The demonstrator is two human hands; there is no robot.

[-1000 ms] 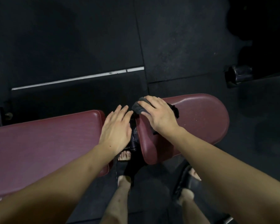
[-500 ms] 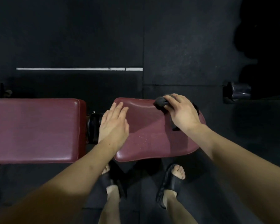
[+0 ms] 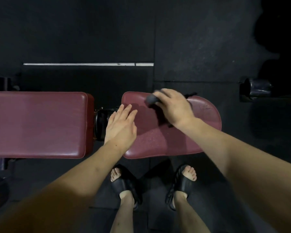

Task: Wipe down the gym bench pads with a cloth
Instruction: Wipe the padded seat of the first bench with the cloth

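**A:** Cloth point(image 3: 151, 98) first: where is it sitting?

**B:** On the far edge of the maroon seat pad point(image 3: 175, 140), bunched into a dark grey wad under the right hand point(image 3: 173, 106). Only the wad's left end shows past the fingertips; a dark strip of it pokes out beyond the hand toward the far right.

**A:** How are the right fingers point(image 3: 165, 94) set?

**B:** Curled down over the cloth and held together, pressing it onto the pad. The hand is a little blurred, so I can't tell where the thumb lies.

**A:** And the left hand point(image 3: 120, 127)?

**B:** Palm down over the near-left corner of the seat pad, partly above the black hinge point(image 3: 100, 123) in the gap between the two pads. Its fingers point(image 3: 129, 113) are straight and slightly fanned, holding nothing. Whether the palm actually touches the vinyl, I can't tell.

**A:** What about the other pad?

**B:** The long back pad point(image 3: 37, 123) runs off to the left, level with the seat pad and apart from it. Small pale specks dot the seat pad just right of the left wrist.

**A:** Anything below?

**B:** Two feet in black slide sandals point(image 3: 124, 184) stand on the dark rubber floor point(image 3: 200, 47) beside the bench. A white line point(image 3: 87, 64) marks the floor beyond the pads, and a dark round metal fitting point(image 3: 257, 87) sits at far right.
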